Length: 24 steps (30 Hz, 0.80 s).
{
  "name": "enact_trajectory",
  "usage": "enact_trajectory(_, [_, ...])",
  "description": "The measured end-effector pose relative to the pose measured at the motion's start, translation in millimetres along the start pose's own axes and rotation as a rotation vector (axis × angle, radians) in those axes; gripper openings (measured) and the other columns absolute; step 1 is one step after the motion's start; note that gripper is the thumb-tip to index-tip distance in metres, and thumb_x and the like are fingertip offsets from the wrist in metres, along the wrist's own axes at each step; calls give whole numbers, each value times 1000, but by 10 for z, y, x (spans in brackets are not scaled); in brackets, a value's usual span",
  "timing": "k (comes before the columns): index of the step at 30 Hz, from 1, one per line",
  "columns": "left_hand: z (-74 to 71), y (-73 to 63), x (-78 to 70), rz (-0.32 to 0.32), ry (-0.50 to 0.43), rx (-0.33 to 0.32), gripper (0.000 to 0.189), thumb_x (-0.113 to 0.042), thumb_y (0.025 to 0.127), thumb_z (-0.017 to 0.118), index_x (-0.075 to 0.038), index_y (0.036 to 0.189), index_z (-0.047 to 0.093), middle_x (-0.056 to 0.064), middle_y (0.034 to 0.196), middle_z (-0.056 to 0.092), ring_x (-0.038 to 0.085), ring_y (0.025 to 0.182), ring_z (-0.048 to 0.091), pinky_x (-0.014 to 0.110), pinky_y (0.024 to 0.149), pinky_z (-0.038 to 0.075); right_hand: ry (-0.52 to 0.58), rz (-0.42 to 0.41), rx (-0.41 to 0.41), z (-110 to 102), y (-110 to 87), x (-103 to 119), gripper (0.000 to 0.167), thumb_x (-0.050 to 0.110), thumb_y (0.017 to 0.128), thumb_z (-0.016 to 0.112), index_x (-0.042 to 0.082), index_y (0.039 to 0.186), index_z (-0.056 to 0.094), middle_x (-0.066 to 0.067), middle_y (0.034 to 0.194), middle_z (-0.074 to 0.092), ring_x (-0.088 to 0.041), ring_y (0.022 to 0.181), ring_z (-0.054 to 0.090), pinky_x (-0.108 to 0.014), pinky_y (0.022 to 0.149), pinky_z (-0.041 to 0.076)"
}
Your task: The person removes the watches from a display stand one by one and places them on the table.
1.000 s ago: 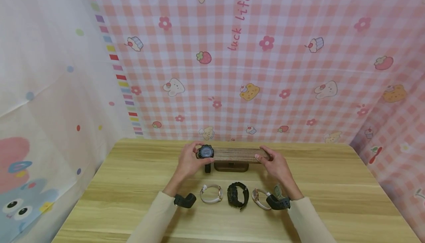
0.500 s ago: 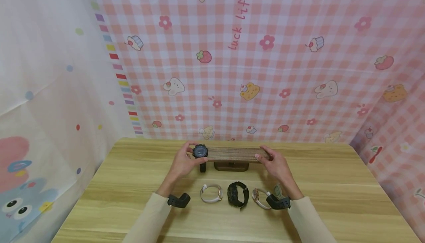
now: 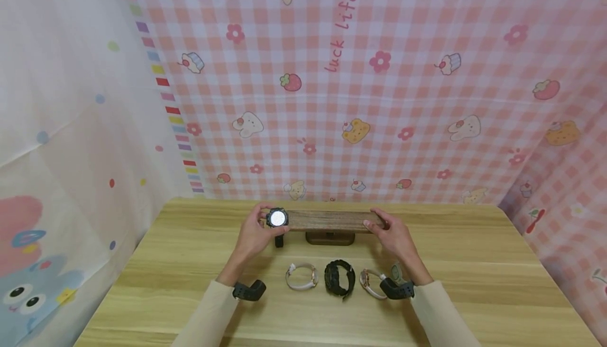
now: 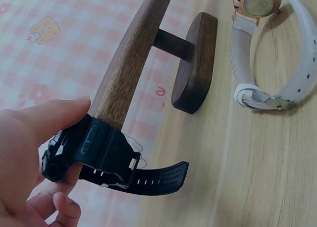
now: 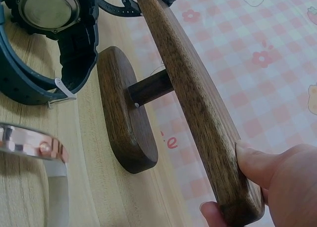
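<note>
My left hand (image 3: pixel 253 236) pinches a black digital watch (image 3: pixel 277 218) at the left end of a dark wooden watch stand's bar (image 3: pixel 327 220). In the left wrist view the watch's strap (image 4: pixel 158 180) hangs loose below; whether its band still circles the bar end I cannot tell. My right hand (image 3: pixel 393 236) grips the bar's right end, thumb on the near face, as the right wrist view shows. The stand's oval base (image 3: pixel 330 238) rests on the table, joined to the bar by a short post (image 5: pixel 151 87).
Along the table (image 3: pixel 455 284), nearer me, stand a white-strapped watch (image 3: pixel 302 277), a bulky black watch (image 3: pixel 339 278), a rose-gold watch (image 3: pixel 372 284) with a pale strap, and a greenish watch (image 3: pixel 397 272) partly behind my right wrist. A pink checked cloth (image 3: pixel 313 99) hangs behind.
My left hand has moved the black watch leftward along the bar to its left end. The watch face now looks bright white. My right hand and the stand have stayed put.
</note>
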State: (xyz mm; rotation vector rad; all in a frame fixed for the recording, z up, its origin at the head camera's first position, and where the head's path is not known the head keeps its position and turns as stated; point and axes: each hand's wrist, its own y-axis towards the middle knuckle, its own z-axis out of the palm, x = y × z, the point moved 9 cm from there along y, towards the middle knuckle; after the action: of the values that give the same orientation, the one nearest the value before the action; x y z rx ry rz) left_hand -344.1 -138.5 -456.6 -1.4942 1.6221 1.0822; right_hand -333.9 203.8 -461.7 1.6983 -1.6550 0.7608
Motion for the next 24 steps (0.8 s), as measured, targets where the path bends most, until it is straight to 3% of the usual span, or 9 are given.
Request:
enact_trajectory(9, [-136, -87, 15, 11, 21, -26, 61, -17, 74, 88, -12, 126, 56, 9, 90, 62, 16, 64, 40, 25, 57, 34, 15, 8, 7, 17, 5, -25, 57, 34, 97, 64, 7, 145, 49, -23, 116, 65, -21, 78, 59, -31, 61, 47])
enact_trajectory(24, [-290, -320, -21, 64, 109, -34, 60, -9, 72, 89, -9, 124, 59, 11, 90, 60, 15, 63, 41, 23, 55, 33, 10, -1, 7, 3, 7, -14, 57, 33, 97, 64, 5, 145, 49, -20, 109, 66, -19, 76, 58, -31, 60, 46])
